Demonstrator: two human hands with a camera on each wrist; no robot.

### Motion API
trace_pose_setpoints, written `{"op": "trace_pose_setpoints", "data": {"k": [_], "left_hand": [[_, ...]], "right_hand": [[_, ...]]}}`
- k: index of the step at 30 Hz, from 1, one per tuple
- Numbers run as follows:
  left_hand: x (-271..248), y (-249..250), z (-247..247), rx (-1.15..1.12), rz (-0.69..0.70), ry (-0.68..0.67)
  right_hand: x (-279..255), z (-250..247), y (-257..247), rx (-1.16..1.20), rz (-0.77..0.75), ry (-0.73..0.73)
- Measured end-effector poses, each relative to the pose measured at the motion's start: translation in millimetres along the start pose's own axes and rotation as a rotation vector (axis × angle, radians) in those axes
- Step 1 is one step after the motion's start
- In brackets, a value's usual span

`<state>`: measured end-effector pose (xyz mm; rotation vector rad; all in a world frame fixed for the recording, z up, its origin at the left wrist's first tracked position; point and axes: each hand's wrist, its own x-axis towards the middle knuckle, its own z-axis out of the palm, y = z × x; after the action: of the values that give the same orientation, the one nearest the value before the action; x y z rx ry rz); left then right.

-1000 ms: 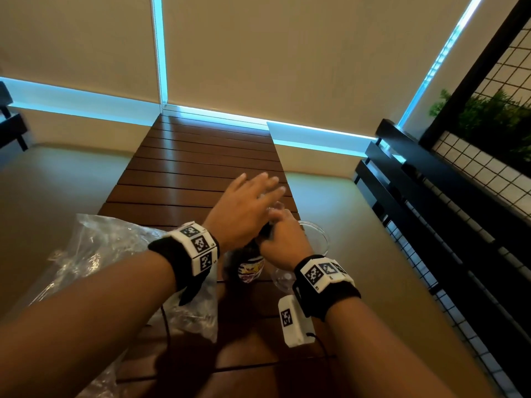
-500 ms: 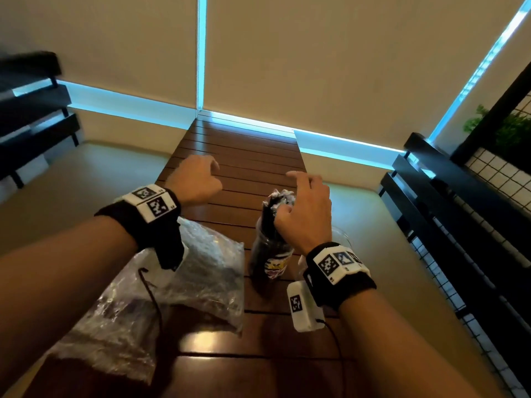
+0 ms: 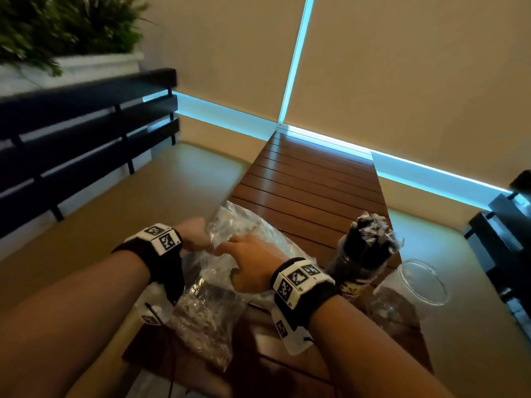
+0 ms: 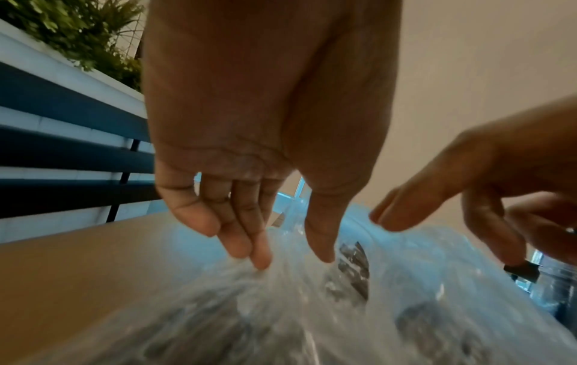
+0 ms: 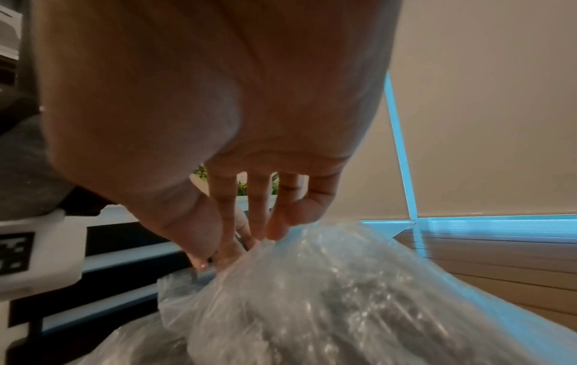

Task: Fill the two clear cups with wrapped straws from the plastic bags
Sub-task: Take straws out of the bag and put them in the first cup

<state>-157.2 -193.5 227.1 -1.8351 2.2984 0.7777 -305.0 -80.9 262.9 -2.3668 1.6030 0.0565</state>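
Observation:
A clear plastic bag (image 3: pixel 260 234) of dark wrapped straws lies on the left of the slatted wooden table (image 3: pixel 310 179), with a second bag (image 3: pixel 207 320) nearer me. My left hand (image 3: pixel 198 239) (image 4: pixel 290 259) reaches down on the upper bag (image 4: pixel 312 308), fingers straight, tips touching the plastic. My right hand (image 3: pixel 227 248) (image 5: pixel 237 247) meets it from the right, fingertips resting on the bag's crumpled top (image 5: pixel 343 296), thumb apart. To the right stands a clear cup (image 3: pixel 365 259) packed with black wrapped straws. Beside it stands an empty clear cup (image 3: pixel 413 288).
Beige seat cushions (image 3: pixel 143 196) flank the narrow table on both sides. A dark slatted bench back (image 3: pixel 86 139) with a planter (image 3: pixel 57 24) above it stands at the left. Blinds with blue light strips close off the far end.
My right hand left the straws in the filled cup and swung left to the bag. My left hand dropped from above the table onto the same bag. The view turned left.

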Motion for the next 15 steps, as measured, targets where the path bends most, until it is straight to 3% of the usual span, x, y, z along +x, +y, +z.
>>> {"op": "trace_pose_setpoints", "data": {"k": [8,12,15], "left_hand": [[-6,14,17,-0.095,0.033,0.175],[-10,31,22,-0.396,0.076,0.095],[-10,37,23,-0.556,-0.057,0.214]], "right_hand": [[-8,3,8,-0.186,0.060,0.049],[-17,5,14,-0.224,0.052,0.047],[-20,7,19,-0.194,0.001,0.082]]}}
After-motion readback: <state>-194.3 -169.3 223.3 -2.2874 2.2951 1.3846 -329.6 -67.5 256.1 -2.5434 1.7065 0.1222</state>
